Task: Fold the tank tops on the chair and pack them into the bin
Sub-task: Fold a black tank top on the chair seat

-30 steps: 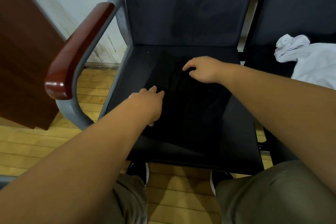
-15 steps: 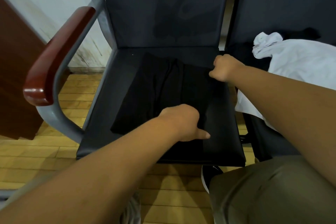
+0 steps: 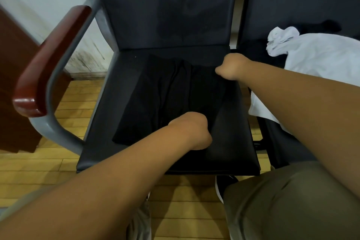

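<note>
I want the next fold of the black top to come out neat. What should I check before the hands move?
1. The left hand grips the black tank top at its near right edge: ok.
2. The right hand grips the far right corner: ok.
3. Top lies flat on the chair seat: not ok, creases run down its middle.
4. Left half of the top is bare for landing: ok.
5. The bin is within reach: cannot tell, not in view.
</note>
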A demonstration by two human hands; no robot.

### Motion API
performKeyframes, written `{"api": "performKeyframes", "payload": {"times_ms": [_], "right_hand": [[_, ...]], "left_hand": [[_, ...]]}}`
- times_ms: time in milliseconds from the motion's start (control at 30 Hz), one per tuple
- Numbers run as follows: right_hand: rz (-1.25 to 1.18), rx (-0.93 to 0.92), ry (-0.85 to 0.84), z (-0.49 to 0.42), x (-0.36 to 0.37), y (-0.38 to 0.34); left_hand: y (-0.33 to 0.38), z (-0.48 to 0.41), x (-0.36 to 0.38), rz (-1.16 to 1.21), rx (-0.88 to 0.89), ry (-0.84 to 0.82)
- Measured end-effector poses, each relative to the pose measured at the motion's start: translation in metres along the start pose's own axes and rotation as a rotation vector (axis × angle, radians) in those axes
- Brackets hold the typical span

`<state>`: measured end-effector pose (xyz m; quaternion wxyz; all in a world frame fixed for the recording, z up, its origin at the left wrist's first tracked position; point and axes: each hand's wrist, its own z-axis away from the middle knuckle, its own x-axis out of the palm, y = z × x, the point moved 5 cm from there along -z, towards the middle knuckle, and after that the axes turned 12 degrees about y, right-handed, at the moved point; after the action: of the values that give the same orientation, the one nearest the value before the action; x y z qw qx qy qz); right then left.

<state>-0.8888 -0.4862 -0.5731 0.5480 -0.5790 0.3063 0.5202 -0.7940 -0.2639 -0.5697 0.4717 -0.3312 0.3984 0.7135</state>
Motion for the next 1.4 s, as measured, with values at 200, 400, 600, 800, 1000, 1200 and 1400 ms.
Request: {"api": "performKeyframes", "payload": {"times_ms": [200,400,600,800,1000,1200,1400], "right_hand": [[-0.620,0.222,0.064,0.003,-0.008,-0.019],[-0.955,0.321,0.178,-0.004,-0.007,-0.046],[-0.974,0.296,0.191,-0.016,-0.001,-0.090],[-1.154,0.294,0.074,-0.013,0.013,-0.138],[-1.197,0.255,-0.021,-0.013,0.032,-0.179],[-1.006,0.137,-0.026,-0.010,0.041,-0.196],[-0.786,0.043,-0.012,0.004,0.046,-0.193]], "left_hand": [[-0.020,0.018,-0.024,0.362,-0.152,0.047],[-0.055,0.040,-0.052,0.478,-0.133,0.325],[-0.098,0.050,-0.072,0.438,-0.174,0.496],[-0.151,0.046,-0.083,0.372,-0.258,0.486],[-0.198,0.037,-0.071,0.442,-0.409,0.299],[-0.224,0.030,-0.058,0.418,-0.523,0.171],[-0.236,0.027,-0.058,0.347,-0.480,0.141]]}}
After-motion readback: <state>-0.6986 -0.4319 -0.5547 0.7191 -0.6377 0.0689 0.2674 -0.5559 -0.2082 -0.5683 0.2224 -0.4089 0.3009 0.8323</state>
